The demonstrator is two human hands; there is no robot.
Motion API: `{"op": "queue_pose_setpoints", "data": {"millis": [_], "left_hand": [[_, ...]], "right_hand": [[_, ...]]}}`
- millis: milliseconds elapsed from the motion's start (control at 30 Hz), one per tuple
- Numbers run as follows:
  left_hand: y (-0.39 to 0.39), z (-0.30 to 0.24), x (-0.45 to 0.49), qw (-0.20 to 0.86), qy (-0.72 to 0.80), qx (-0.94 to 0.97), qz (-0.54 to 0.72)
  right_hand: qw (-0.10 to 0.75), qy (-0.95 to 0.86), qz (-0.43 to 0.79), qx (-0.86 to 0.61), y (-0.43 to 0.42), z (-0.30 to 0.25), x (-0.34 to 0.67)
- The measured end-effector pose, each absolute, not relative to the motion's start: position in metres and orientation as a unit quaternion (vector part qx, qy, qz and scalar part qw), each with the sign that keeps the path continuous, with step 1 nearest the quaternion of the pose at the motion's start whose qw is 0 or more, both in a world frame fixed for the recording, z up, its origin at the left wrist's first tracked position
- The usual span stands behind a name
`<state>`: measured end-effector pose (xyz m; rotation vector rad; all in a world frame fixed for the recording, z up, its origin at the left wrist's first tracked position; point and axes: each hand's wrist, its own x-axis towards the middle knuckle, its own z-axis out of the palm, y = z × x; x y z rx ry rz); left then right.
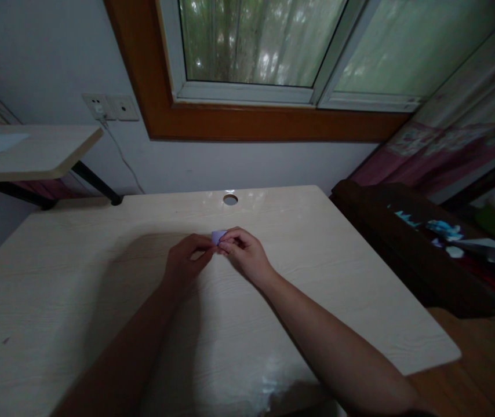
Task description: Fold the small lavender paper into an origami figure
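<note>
A small purple piece, which looks like folded paper, is pinched between my two hands above the middle of the desk. My left hand grips its lower left edge with thumb and fingertips. On the other side, my right hand holds it with the thumb and curled fingers, covering its right part. Most of the piece is hidden by the fingers, so its full shape cannot be made out.
A round cable hole lies near the desk's back edge. On the left, a raised shelf stands on black legs. A dark wooden bench with assorted items is at the right. A cable hangs from the wall socket.
</note>
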<state>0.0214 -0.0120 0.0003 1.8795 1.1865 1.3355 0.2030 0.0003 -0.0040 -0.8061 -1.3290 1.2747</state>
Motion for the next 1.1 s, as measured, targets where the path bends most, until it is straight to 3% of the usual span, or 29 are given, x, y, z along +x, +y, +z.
{"op": "queue_pose_setpoints", "data": {"millis": [500,733,1100], "left_hand": [[-0.01,-0.006,0.027,0.432,0.422,0.577,0.55],[-0.008,-0.012,0.026,0.419,0.426,0.583,0.55],[-0.006,-0.014,0.026,0.414,0.421,0.565,0.576]], "right_hand": [[0.545,-0.542,0.548,-0.33,0.001,-0.003,0.203],[0.564,-0.546,0.53,-0.32,-0.001,0.001,0.201],[0.554,-0.641,0.401,-0.348,0.003,-0.001,0.206]]}}
